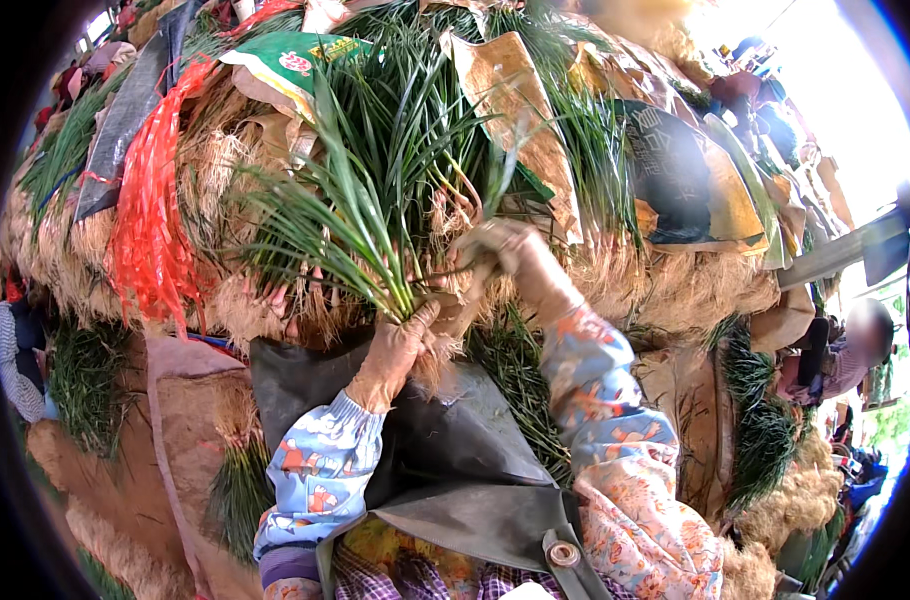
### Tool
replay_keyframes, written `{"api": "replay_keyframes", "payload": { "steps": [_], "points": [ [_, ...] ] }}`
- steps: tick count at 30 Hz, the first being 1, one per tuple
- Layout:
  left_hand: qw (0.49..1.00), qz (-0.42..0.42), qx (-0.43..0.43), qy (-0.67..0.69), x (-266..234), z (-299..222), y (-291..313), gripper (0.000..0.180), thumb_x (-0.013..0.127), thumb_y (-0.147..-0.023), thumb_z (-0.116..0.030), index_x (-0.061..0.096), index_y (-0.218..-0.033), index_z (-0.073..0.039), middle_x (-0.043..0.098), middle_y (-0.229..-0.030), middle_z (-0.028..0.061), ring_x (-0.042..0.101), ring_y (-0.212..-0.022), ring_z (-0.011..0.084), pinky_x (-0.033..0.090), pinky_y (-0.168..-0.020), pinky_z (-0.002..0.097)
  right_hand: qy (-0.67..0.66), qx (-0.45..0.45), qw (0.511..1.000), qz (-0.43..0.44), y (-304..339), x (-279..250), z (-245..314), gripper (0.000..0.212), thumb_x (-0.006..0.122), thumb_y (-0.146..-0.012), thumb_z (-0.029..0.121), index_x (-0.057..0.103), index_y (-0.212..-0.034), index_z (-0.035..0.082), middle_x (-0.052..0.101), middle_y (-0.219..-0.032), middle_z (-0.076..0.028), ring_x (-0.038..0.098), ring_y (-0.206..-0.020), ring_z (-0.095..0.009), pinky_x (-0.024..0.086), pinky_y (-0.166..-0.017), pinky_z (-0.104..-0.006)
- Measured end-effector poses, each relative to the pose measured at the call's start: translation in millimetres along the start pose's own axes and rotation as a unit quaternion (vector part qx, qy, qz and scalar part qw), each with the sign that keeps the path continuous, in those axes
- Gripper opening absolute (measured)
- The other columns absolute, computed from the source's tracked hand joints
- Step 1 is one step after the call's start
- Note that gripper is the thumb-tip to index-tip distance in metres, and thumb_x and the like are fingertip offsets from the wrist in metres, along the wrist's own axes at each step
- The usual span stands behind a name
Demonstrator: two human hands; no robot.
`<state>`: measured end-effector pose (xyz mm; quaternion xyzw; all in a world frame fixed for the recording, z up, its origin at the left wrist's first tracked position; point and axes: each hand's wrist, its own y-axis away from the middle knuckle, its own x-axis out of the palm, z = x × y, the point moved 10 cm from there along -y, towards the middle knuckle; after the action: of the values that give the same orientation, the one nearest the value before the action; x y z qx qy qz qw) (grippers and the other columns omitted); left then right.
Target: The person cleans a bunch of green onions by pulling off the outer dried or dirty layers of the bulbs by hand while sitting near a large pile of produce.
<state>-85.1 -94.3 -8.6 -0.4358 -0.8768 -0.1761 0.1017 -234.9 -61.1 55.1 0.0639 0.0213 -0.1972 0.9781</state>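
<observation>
From where I sit at the far end of the link, I start well left of the left hand, where a red strand bundle (160,190) drapes over the heap of rooted shoots (665,285). Below and left of that same hand, a small green bunch (240,485) lies with its pale roots pointing away from me. The held bunch (350,235) comes next: its long green leaves fan up and to the left from the left hand (395,350), whose fingers wrap around it near the pale bases, with stringy roots hanging just below. A dark apron (460,425) spreads beneath the left hand. Just right of the bunch, the right hand (510,255) is raised with bent fingers (motion blurs it for me, so I cannot tell whether it grips anything). A brown sheet (520,120) slants across the leaves just beyond the right hand. Farther right of it, a black-and-yellow sack (690,180) covers part of the heap, and to its lower right hangs a dark green bundle (760,430), well apart from either hand.
</observation>
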Motion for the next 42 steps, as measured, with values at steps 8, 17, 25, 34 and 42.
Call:
{"api": "replay_keyframes", "payload": {
  "steps": [8, 17, 25, 34, 42],
  "points": [
    [0.965, 0.007, -0.118, 0.233, 23, 12, 2, 0.023, 0.057, -0.086, -0.030, 0.052, -0.084, -0.008, 0.047, -0.060, -0.0012, 0.046, -0.050, 0.0093, 0.041, -0.047, 0.0246, 0.399, -0.176, 0.870, -0.230, 25, 31, 5, 0.026, 0.055, -0.085, 0.025, 0.051, -0.070, 0.004, 0.051, -0.059, -0.016, 0.053, -0.053, -0.032, 0.042, -0.050, -0.0366],
    [0.908, 0.186, -0.055, 0.371, 38, -16, 15, 0.020, 0.052, -0.090, -0.027, 0.051, -0.089, -0.007, 0.050, -0.067, 0.0000, 0.046, -0.053, 0.0093, 0.038, -0.047, 0.0236, 0.325, -0.087, 0.902, -0.270, -18, 9, -24, 0.028, 0.049, -0.087, 0.026, 0.058, -0.068, 0.007, 0.056, -0.058, -0.010, 0.052, -0.048, -0.017, 0.042, -0.050, -0.0293],
    [0.915, 0.148, -0.085, 0.366, 29, -11, 14, 0.027, 0.050, -0.090, -0.032, 0.053, -0.089, -0.005, 0.048, -0.061, -0.0006, 0.046, -0.053, 0.0089, 0.040, -0.049, 0.0236, -0.134, 0.067, 0.987, -0.058, 32, 64, 13, 0.024, 0.051, -0.090, 0.031, 0.061, -0.089, 0.008, 0.057, -0.064, 0.000, 0.039, -0.043, -0.005, 0.031, -0.039, -0.0195],
    [0.949, 0.115, -0.165, 0.244, 20, 11, 26, 0.032, 0.055, -0.086, -0.039, 0.052, -0.077, -0.008, 0.047, -0.057, -0.0009, 0.046, -0.050, 0.0115, 0.041, -0.048, 0.0255, -0.360, 0.113, 0.916, -0.135, 35, 75, -73, 0.018, 0.047, -0.091, 0.017, 0.055, -0.092, 0.001, 0.061, -0.082, -0.007, 0.061, -0.076, -0.013, 0.047, -0.061, -0.0248],
    [0.902, 0.241, 0.067, 0.352, 11, -85, 48, 0.022, 0.055, -0.087, -0.026, 0.054, -0.089, -0.004, 0.050, -0.062, 0.0013, 0.049, -0.052, 0.0106, 0.043, -0.047, 0.0246, 0.655, 0.208, 0.659, 0.307, 119, -9, -220, 0.035, 0.047, -0.085, 0.037, 0.060, -0.103, 0.010, 0.063, -0.081, -0.017, 0.063, -0.079, -0.027, 0.050, -0.069, -0.0376]
  ]
}}
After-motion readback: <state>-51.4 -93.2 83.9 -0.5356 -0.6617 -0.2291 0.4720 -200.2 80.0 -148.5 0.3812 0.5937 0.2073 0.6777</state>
